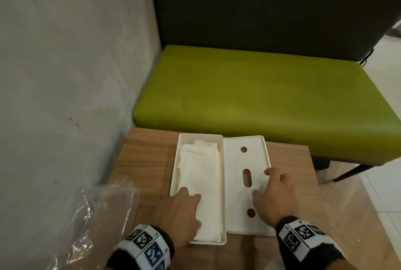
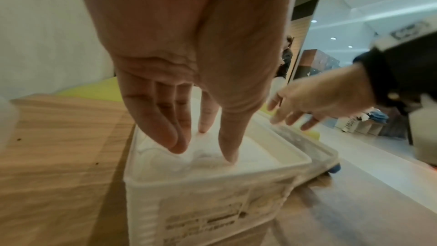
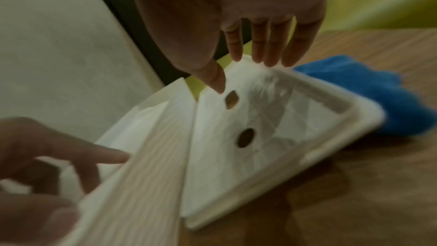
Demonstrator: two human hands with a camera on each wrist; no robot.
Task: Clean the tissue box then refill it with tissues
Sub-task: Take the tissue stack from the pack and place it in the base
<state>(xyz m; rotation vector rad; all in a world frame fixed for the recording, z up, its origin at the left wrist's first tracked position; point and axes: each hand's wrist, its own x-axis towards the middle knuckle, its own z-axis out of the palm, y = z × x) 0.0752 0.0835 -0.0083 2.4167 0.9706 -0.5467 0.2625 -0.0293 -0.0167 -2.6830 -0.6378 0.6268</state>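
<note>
Tissues (image 1: 200,185) sit in the box (image 1: 174,174) on the counter (image 1: 147,154), left hand (image 1: 179,211) pressing them flat-fingered; lid (image 1: 245,185) lies just right, long axis near-far, under the spread, empty right hand (image 1: 274,197).

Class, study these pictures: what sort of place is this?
Probably a café or canteen seating area: a green padded bench faces a small wooden table, and the open tissue box suits table service.
</note>
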